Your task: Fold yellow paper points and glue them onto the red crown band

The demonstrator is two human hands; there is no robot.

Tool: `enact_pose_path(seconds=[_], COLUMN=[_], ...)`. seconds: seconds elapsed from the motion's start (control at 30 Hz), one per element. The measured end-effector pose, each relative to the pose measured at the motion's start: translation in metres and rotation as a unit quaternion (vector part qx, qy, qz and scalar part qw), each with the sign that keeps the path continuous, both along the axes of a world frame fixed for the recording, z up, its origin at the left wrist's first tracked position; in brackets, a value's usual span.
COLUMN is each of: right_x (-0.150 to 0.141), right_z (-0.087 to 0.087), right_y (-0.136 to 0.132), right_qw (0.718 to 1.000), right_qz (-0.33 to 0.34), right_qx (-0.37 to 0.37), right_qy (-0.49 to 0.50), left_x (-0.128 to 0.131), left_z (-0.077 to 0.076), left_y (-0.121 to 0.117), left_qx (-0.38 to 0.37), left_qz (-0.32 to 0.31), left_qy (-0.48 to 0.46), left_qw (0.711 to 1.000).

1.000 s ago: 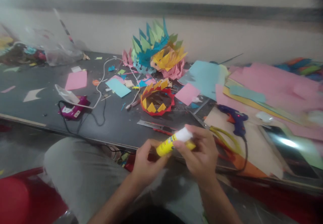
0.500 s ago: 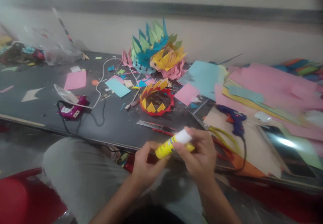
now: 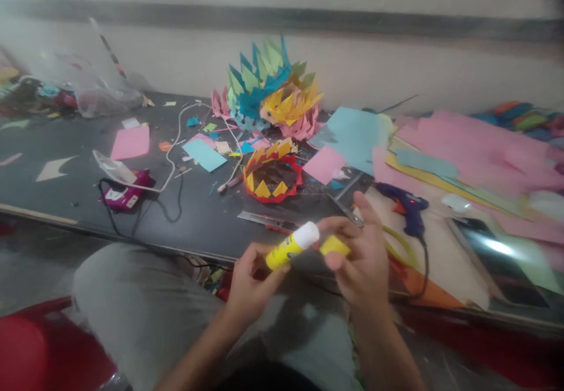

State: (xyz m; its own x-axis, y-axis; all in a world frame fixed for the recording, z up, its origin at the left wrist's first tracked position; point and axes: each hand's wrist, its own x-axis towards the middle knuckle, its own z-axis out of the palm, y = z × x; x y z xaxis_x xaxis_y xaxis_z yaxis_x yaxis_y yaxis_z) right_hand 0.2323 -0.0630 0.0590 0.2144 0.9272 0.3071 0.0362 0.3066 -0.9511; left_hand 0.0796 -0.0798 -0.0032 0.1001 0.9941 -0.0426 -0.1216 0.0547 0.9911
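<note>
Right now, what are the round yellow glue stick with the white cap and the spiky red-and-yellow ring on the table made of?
The round yellow glue stick in the left hand looks like smooth plastic: straight, stiff tube with printing. The spiky red-and-yellow ring looks like matt folded paper, with flat colour and creased points, though it could be thin card.

Upper L of frame we've got a clear plastic bag (image 3: 99,92); mid-L, a purple socket box (image 3: 132,197) w/ a white cable (image 3: 169,147). Lower L we see a red seat (image 3: 20,350); lower R, a dark phone (image 3: 502,261) w/ glare, nr a blue glue gun (image 3: 412,211).
</note>
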Motion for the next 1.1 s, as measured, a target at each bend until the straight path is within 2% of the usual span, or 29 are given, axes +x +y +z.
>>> enact_pose_path(seconds=[0.1,0.17,0.3,0.4,0.63,0.87,1.1], right_x=[0.010,0.013,0.012,0.015,0.018,0.007,0.002], right_z=[-0.002,-0.001,0.006,0.007,-0.002,-0.012,-0.022], right_y=[0.006,0.010,0.012,0.008,-0.002,-0.004,-0.008], right_qw=[0.998,0.996,0.981,0.975,0.970,0.975,0.982], right_qz=[-0.042,-0.056,-0.019,0.006,0.064,0.033,-0.014], right_qx=[0.038,0.057,0.071,0.072,0.074,0.091,0.057], right_qy=[0.014,-0.033,-0.178,-0.212,-0.223,-0.201,-0.179], left_x=[-0.003,-0.005,-0.006,-0.006,-0.007,-0.006,-0.008], left_z=[-0.005,-0.008,-0.010,-0.007,0.007,0.019,0.024], left_y=[-0.001,-0.002,-0.004,-0.003,-0.007,-0.010,-0.012], left_qx=[-0.006,-0.004,0.015,0.034,0.049,0.072,0.092], left_qz=[-0.018,-0.033,-0.048,-0.046,-0.060,-0.051,-0.077], left_qy=[0.009,0.024,0.071,0.097,0.117,0.131,0.152], left_qw=[1.000,0.999,0.996,0.994,0.990,0.987,0.981])
